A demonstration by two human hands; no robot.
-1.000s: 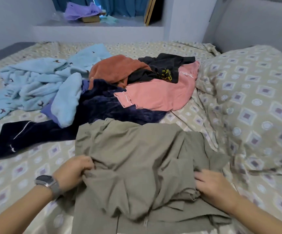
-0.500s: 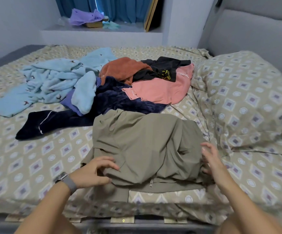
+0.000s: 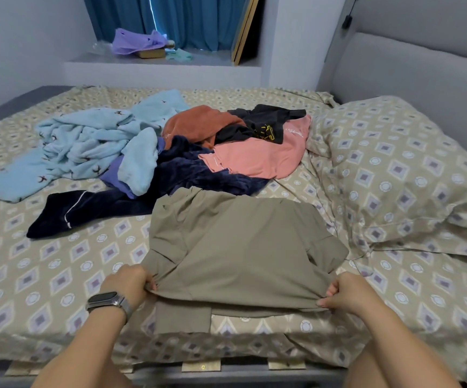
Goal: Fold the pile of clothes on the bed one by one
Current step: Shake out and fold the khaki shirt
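Note:
An olive-green garment (image 3: pixel 243 245) lies spread on the bed (image 3: pixel 45 275) near its front edge. My left hand (image 3: pixel 128 285), with a watch on its wrist, grips the garment's near left corner. My right hand (image 3: pixel 347 294) grips its near right corner. The near hem is stretched taut between both hands, and a flap hangs below it. Behind it sits the pile: a navy fleece piece (image 3: pixel 131 203), a pink shirt (image 3: pixel 260 158), a rust-orange top (image 3: pixel 198 124), a black garment (image 3: pixel 265 121) and light blue fleece clothes (image 3: pixel 86 147).
A large patterned pillow (image 3: pixel 400 175) fills the right side of the bed. A grey headboard (image 3: pixel 422 74) stands behind it. A ledge (image 3: pixel 154 58) with a purple cloth and blue curtains is at the back. The bed's front edge is just below my hands.
Both hands went from lying open on the garment to gripping its near corners. The crumpled olive garment now lies smooth and stretched. The view has pulled back from the bed.

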